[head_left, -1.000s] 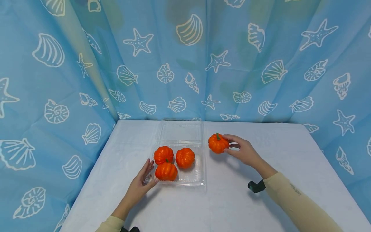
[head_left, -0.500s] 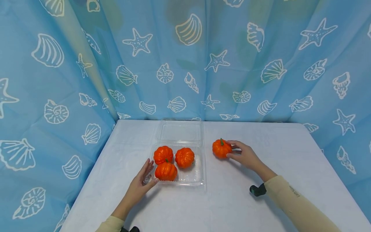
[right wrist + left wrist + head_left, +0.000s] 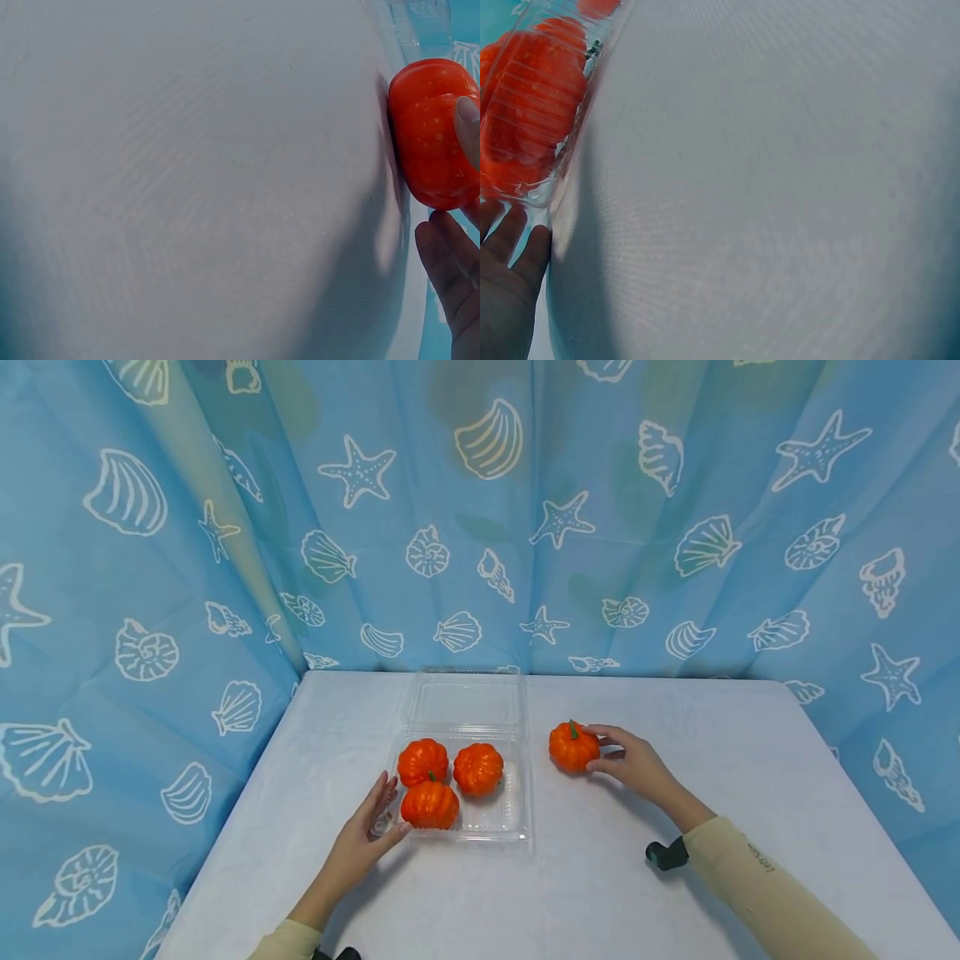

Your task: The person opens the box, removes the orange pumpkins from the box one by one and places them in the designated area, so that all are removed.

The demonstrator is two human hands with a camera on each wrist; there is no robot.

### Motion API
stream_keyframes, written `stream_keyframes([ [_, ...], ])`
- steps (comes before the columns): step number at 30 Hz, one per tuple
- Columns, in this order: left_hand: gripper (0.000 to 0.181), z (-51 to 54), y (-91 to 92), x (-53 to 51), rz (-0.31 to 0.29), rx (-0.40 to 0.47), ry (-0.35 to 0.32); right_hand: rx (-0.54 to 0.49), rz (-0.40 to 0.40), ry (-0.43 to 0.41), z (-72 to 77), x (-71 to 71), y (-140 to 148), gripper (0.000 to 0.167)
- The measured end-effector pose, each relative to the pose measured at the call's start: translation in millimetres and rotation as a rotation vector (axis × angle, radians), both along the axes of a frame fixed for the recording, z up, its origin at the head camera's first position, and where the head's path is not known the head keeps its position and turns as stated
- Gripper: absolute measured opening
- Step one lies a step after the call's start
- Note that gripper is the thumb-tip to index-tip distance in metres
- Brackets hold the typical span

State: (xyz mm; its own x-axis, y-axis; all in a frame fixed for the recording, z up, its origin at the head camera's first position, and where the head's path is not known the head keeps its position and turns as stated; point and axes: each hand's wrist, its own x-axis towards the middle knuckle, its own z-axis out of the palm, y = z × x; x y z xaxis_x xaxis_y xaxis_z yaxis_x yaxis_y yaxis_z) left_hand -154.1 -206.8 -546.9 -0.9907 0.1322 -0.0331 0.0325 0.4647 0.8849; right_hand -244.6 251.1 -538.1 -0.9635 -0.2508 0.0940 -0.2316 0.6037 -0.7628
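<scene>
Three small orange pumpkins, among them the front one, the back-left one and the right one, sit in a clear plastic clamshell container. Its lid lies folded back, away from me. At the container's left front corner my left hand touches or nearly touches the wall, fingers extended and thumb apart. To the right of the container a fourth pumpkin rests on the table, stem up. My right hand pinches it from the right between thumb and fingers, also in the right wrist view.
A white-covered table lies under everything. Behind it and on the sides hangs a blue curtain with white shell and starfish prints. A dark wrist device juts from below the right sleeve.
My right hand has brought the pumpkin slightly right and toward me, down onto the table. The left hand, the container and the pumpkins in it have stayed in place.
</scene>
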Motion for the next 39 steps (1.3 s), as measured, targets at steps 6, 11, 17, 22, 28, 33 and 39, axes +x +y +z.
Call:
stream_keyframes([
  [6, 0.097, -0.4, 0.3, 0.0, 0.0, -0.004, 0.006, 0.01, 0.012, 0.015, -1.3, 0.7, 1.1, 0.066],
  [11, 0.097, 0.1, 0.1, 0.4, -0.001, -0.007, 0.006, 0.018, 0.021, 0.03, -1.8, 1.3, 1.6, 0.065],
  [17, 0.097, 0.7, -0.1, 0.7, -0.003, -0.006, 0.001, 0.027, 0.019, 0.035, -1.5, 2.4, 1.7, 0.063],
  [22, 0.096, 0.0, -0.8, 0.5, -0.009, -0.003, 0.011, 0.036, 0.009, 0.042, -1.3, 3.3, 2.9, 0.062],
  [28, 0.097, 0.8, -1.3, 0.7, -0.015, 0.002, 0.016, 0.057, -0.019, 0.044, 2.0, 2.9, 2.9, 0.061],
  [33, 0.096, 1.9, -1.4, 0.9, -0.018, 0.008, 0.019, 0.051, -0.035, 0.088, 7.6, 3.0, -1.1, 0.057],
  [39, 0.096, 1.3, -1.3, 0.7, -0.023, 0.013, 0.014, 0.04, -0.062, 0.158, 17.8, 4.8, -9.9, 0.046],
])
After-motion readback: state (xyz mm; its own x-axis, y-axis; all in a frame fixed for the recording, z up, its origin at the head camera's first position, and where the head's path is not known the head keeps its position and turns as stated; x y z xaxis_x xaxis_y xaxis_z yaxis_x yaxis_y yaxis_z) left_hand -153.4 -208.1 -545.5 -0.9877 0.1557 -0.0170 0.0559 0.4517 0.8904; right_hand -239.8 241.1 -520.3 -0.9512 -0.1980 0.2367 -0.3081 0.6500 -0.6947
